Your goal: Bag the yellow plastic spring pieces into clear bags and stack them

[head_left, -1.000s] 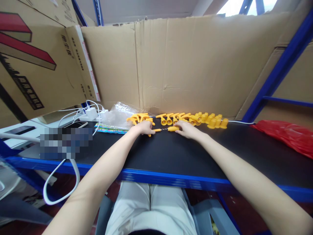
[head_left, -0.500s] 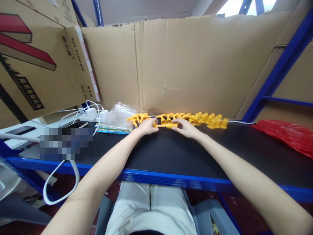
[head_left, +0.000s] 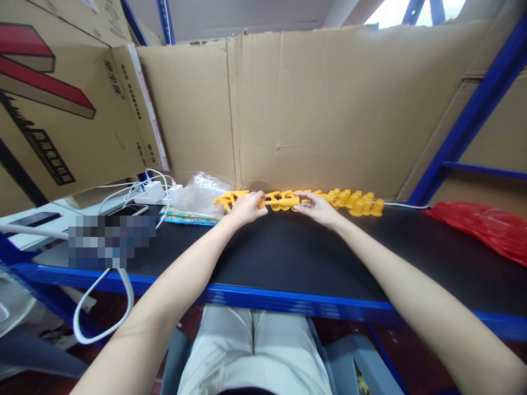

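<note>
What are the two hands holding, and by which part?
One yellow plastic piece, held lengthwise by its ends: the left hand grips its left end, the right hand its right end.

Only print in view is on the cardboard box (head_left: pixel 61 104), up and far left of the left hand (head_left: pixel 246 208): black characters down its flap and along a slanted black band, too small and skewed to read. Nothing else carries text.

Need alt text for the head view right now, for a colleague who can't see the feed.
Both bare hands, left hand and right hand, hold one yellow plastic piece between them at the back of a black shelf top. More yellow parts line the cardboard wall; a red bag lies right.
</note>
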`<state>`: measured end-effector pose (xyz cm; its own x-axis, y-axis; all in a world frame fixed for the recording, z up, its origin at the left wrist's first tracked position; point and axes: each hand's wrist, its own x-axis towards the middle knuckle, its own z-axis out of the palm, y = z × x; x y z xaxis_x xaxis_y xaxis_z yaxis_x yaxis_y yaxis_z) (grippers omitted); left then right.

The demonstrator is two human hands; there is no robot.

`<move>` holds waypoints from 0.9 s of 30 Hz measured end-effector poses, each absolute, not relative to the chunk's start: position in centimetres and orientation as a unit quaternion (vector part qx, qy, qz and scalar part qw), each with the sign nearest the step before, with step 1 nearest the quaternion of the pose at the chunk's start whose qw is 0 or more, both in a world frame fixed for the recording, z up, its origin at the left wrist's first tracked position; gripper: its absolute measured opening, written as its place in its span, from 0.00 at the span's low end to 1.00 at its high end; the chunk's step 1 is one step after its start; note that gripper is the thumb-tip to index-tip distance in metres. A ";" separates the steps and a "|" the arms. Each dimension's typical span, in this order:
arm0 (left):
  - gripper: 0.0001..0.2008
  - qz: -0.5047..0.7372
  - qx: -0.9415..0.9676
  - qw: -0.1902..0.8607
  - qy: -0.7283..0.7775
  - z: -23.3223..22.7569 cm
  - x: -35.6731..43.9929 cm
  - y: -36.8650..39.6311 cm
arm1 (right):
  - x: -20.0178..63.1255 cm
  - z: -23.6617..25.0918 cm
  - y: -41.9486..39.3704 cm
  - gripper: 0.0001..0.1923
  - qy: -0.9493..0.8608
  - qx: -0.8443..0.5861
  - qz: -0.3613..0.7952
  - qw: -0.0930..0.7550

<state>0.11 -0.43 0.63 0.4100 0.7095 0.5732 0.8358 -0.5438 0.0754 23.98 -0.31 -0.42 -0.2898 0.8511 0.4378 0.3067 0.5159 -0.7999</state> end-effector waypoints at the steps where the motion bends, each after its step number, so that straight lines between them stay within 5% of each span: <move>1: 0.14 -0.281 -0.833 0.111 -0.464 0.7 0.1 -0.4 | 24.1 -0.3 -0.4 0.24 -0.745 -0.384 0.309 0.450; 13: 0.14 -0.287 -0.844 0.112 -0.439 1.3 -0.2 -0.7 | 24.1 0.0 -0.6 0.20 -0.730 -0.384 0.354 0.442; 27: 0.12 -0.277 -0.852 0.045 -0.442 1.4 -0.6 0.1 | 24.4 0.1 -0.7 0.23 -0.783 -0.339 0.275 0.443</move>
<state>-0.63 0.10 1.43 0.4553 0.7285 0.5119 0.7785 -0.6047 0.1682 24.38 -0.67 0.13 -0.3786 0.7744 0.5069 0.2865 0.6188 -0.7314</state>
